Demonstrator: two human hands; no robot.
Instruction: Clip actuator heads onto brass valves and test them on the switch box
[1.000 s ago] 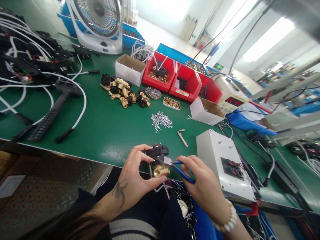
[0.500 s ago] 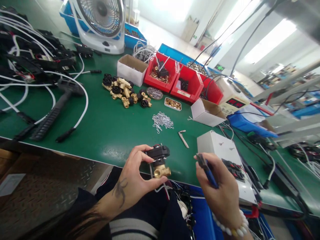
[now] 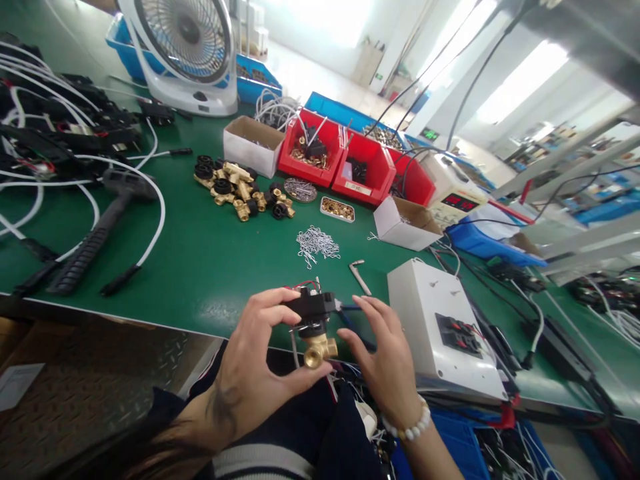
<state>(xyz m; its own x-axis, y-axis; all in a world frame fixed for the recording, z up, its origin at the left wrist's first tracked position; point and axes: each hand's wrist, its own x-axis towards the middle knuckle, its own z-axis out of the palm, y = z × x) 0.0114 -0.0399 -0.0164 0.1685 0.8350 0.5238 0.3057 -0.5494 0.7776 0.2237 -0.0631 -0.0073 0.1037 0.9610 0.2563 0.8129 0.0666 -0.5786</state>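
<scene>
1. Hammer (image 3: 93,241): lies among white cables at the left of the tabletop (image 3: 215,267), perhaps put aside to leave the near edge free for the hands.
2. Fittings (image 3: 240,189): brass, some with black caps, heaped beyond the hands, likely kept together as stock within reach.
3. Left hand (image 3: 253,350): thumb under the brass, fingers on the black top, parted only by the height of the valve they clamp. Pinching it from above and below seems meant to steady it while leaving its right side accessible.
4. Valve (image 3: 314,329): in the left hand at the near edge, black top uppermost, brass body below.
5. Pins (image 3: 317,245): a loose pile beyond the valve, probably spread for easy picking.
6. Pliers (image 3: 351,309): blue handles pass behind the right fingers; the tip is near the black top, though contact is unclear.
7. Right hand (image 3: 383,340): thumb and forefinger well parted, beside the valve. Its other fingers are partly hidden, so I cannot tell whether they grip the pliers.
</scene>
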